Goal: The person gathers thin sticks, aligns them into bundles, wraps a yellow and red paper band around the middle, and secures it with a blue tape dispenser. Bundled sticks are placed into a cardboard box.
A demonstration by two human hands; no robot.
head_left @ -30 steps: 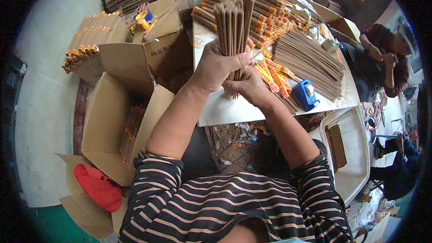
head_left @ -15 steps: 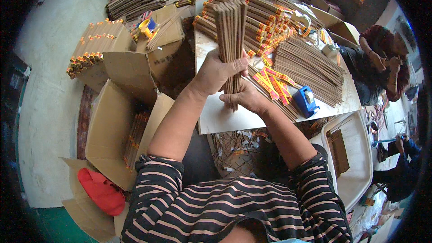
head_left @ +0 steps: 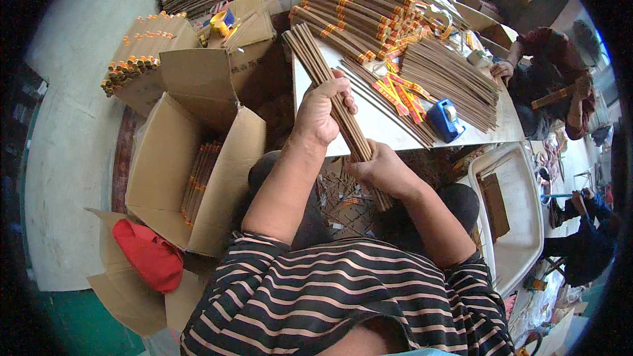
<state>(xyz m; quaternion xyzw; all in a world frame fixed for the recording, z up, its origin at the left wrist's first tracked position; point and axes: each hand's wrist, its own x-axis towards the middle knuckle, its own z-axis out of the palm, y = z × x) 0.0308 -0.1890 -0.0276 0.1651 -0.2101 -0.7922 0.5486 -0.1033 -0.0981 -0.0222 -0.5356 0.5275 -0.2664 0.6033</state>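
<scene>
Both my hands are closed round one bundle of brown incense sticks (head_left: 318, 60), tilted with its upper end to the far left. My left hand (head_left: 319, 111) wraps the middle of the bundle; my right hand (head_left: 383, 170) grips it lower down, in front of the table's near edge. Loose sticks (head_left: 455, 82) lie spread on the white table (head_left: 316, 86). Yellow-and-red paper strips (head_left: 403, 97) rest on some of them, beside a blue tape dispenser (head_left: 446, 120). Behind these, banded bundles (head_left: 359, 13) are piled up.
An open cardboard box (head_left: 155, 178) holding several banded bundles stands left, with a red cloth (head_left: 148, 255) by it. More bundles (head_left: 148, 43) are stacked beyond. At right is a white tub (head_left: 521, 224). Another person (head_left: 557, 86) works at the table's right side.
The bundle has gone from nearly upright to tilted and has come down closer to me. My right hand has moved down and right along with its lower end.
</scene>
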